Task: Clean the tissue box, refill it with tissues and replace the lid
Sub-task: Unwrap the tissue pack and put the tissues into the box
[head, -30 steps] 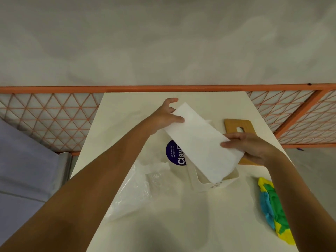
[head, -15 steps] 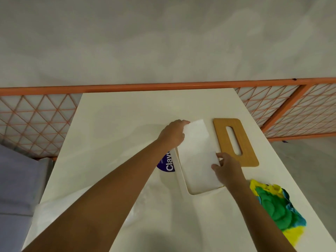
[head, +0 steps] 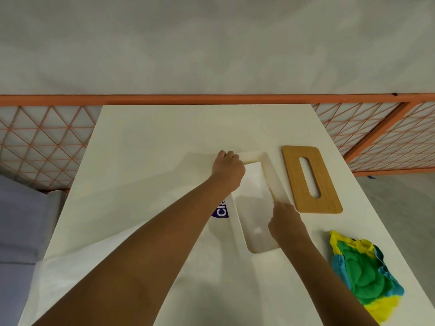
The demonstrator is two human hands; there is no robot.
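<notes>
We found the white tissue box (head: 275, 177) open-topped at the table's (head: 150, 142) centre, tissues (head: 255, 201) lying inside. The left hand (head: 227, 171) was curled closed over its far rim at 12 o'clock; the right hand (head: 286, 223) pressed into the near half, grip not discernible. The slotted wooden lid (head: 294, 180) lay just beside the box at 3 o'clock. Bare tabletop extended toward 12 and 10. At 9 o'clock, plastic wrapping (head: 70, 267) bore a purple label (head: 220, 211), partly hidden, reading "Cla". A multicoloured cloth (head: 363, 274) sat at 5 o'clock.
</notes>
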